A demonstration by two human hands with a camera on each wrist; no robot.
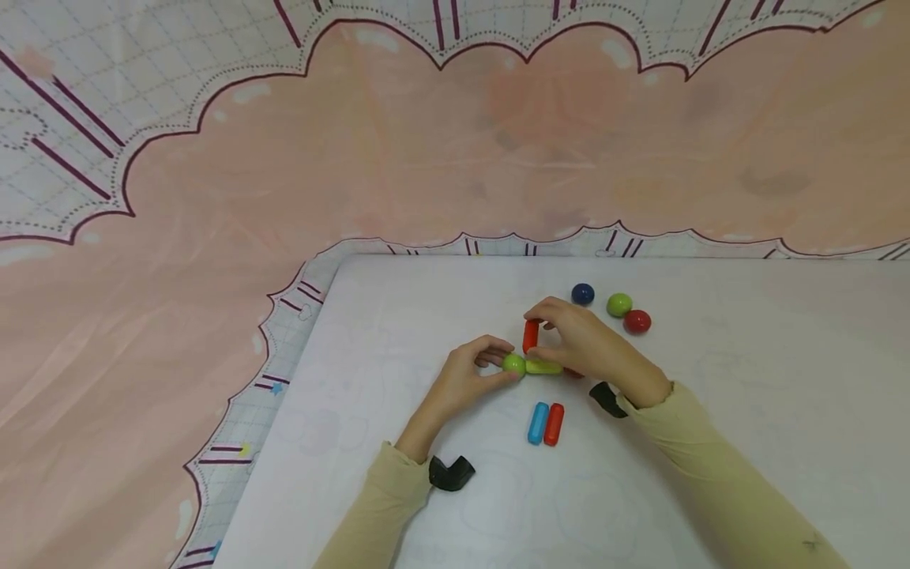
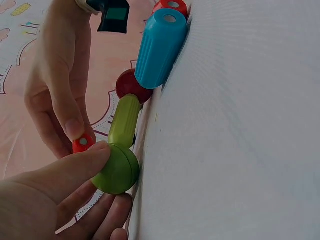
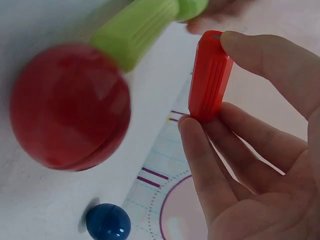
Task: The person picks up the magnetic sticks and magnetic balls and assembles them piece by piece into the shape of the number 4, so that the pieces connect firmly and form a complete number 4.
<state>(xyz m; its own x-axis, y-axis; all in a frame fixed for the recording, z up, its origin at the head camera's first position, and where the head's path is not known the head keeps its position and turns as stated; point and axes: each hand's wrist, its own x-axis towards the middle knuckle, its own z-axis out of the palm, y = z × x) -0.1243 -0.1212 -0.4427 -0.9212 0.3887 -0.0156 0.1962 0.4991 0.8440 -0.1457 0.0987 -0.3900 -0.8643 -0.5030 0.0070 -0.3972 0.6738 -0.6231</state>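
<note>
My left hand (image 1: 465, 370) holds a green ball (image 1: 514, 363) between thumb and fingers. A yellow-green ribbed rod (image 1: 543, 367) touches that ball at one end. In the right wrist view, the rod's other end meets a red ball (image 3: 70, 107), mostly hidden by my right hand in the head view. My right hand (image 1: 586, 344) pinches a red rod (image 3: 210, 77) end to end, thumb on one tip and fingers on the other. This red rod is beside the green ball and yellow-green rod; whether it touches them I cannot tell.
Nearer the body, a blue rod (image 1: 538, 423) and another red rod (image 1: 554, 425) lie side by side on the white table (image 1: 355, 379). Farther back are a dark blue ball (image 1: 583, 294), a green ball (image 1: 619, 305) and a red ball (image 1: 637, 322). A patterned cloth (image 1: 426, 158) lies beyond.
</note>
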